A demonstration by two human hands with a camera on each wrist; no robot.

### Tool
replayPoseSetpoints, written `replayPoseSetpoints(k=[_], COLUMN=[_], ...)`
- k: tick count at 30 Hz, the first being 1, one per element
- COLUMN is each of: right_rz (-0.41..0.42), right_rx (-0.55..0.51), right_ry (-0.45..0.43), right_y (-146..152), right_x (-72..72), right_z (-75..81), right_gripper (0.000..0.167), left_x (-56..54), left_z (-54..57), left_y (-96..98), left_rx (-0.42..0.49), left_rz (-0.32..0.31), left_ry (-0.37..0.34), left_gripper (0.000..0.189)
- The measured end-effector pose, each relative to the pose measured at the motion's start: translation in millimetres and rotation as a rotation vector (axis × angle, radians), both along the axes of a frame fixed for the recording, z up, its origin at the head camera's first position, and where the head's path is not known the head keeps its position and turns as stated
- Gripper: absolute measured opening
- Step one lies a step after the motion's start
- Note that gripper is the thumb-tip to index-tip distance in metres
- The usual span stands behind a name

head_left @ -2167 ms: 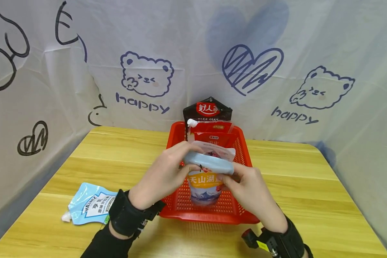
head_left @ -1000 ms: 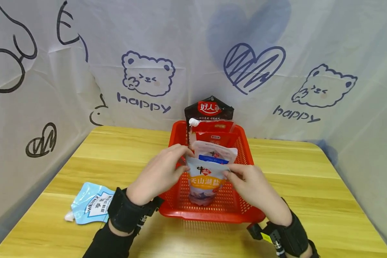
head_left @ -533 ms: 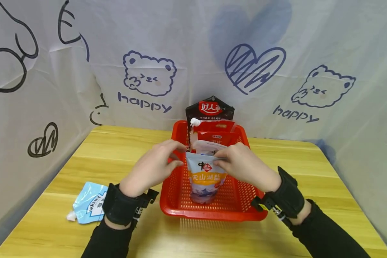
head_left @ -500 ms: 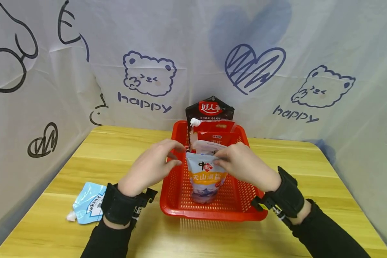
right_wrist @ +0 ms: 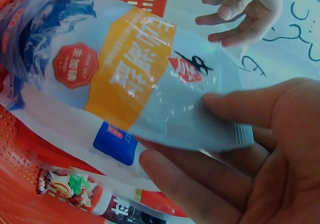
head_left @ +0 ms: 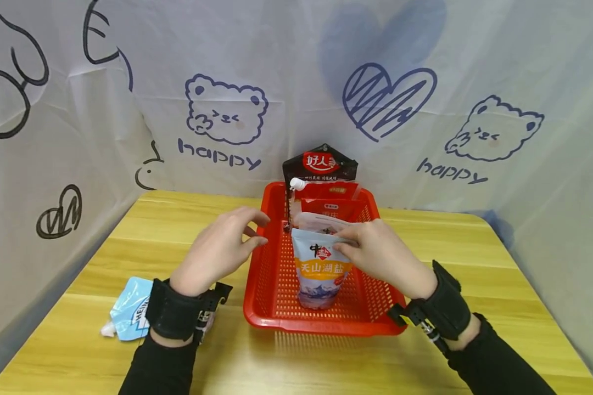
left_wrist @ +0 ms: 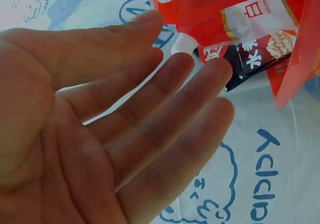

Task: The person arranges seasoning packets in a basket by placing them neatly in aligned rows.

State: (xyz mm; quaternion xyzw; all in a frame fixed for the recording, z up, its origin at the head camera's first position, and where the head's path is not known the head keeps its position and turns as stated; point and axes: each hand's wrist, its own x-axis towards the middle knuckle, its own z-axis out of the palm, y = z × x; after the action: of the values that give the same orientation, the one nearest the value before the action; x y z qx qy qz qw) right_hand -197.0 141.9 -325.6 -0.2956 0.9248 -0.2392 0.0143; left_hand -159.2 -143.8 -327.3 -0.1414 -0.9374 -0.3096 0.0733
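A pale blue bag of salt, with an orange band and a mountain picture, stands upright inside the red plastic basket. My right hand pinches its top right corner, thumb in front and fingers behind, as the right wrist view shows close up. To the left, my left hand hovers near the basket's left rim, holding nothing; its fingers are spread and relaxed in the left wrist view. Just behind the salt bag stands a white-topped bag with a blue label, partly hidden.
Further back in the basket are a red packet, a pouch with a white cap and a tall black packet. A light blue Heinz pouch lies on the wooden table, partly covered by my left wrist. White cloth with drawings hangs behind.
Both hands first gripped the salt bag's folded top; it has since been straightened upright. My left hand has let go and moved left. My right hand keeps its pinch on the corner.
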Motion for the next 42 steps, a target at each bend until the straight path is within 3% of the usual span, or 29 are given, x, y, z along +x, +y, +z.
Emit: replayPoseSetpoints(k=[7, 11, 15, 18, 20, 24, 27, 30, 33, 42], right_rz=[-0.035, -0.09, -0.138, -0.148, -0.15, -0.147, -0.138, -0.14, -0.143, -0.171], right_rx=[-0.029, -0.101, -0.19, -0.233, -0.242, -0.235, -0.227, -0.22, -0.218, -0.222], right_ry=[-0.048, -0.072, -0.088, -0.107, -0.118, -0.13, -0.143, -0.16, -0.166, -0.159], right_y=[11.3, 24.7, 36.1, 42.0, 44.8, 48.4, 50.0, 52.5, 53.9, 55.5], right_x=[6.3, 20.2, 33.5, 37.7, 37.9, 35.3, 33.1, 32.4, 31.6, 30.2], right_z=[3.0, 8.7, 11.9, 11.5, 10.4, 7.3, 4.1, 1.4, -0.8, 1.1], right_gripper=[0.028, 0.035, 0.039, 0.041, 0.043, 0.047, 0.048, 0.049, 0.049, 0.049], left_x=[5.7, 11.1, 13.3, 13.5, 14.4, 19.5, 24.9, 27.7, 28.8, 18.1], left_z=[0.5, -4.7, -15.4, -28.2, -37.9, -57.8, -73.8, -88.2, -95.8, -97.8], left_y=[-22.8, -45.4, -75.7, -102.1, -119.9, -150.8, -165.3, -169.4, -168.4, -152.0], left_rx=[-0.04, -0.089, -0.142, -0.204, -0.248, -0.296, -0.286, -0.275, -0.265, -0.181], left_rz=[0.068, 0.035, -0.023, -0.048, -0.047, -0.032, -0.045, -0.061, -0.063, -0.055], left_ry=[0.093, 0.129, 0.102, 0.02, -0.084, -0.364, -0.481, -0.49, -0.487, -0.519], left_gripper=[0.026, 0.024, 0.025, 0.031, 0.041, 0.07, 0.086, 0.088, 0.083, 0.063])
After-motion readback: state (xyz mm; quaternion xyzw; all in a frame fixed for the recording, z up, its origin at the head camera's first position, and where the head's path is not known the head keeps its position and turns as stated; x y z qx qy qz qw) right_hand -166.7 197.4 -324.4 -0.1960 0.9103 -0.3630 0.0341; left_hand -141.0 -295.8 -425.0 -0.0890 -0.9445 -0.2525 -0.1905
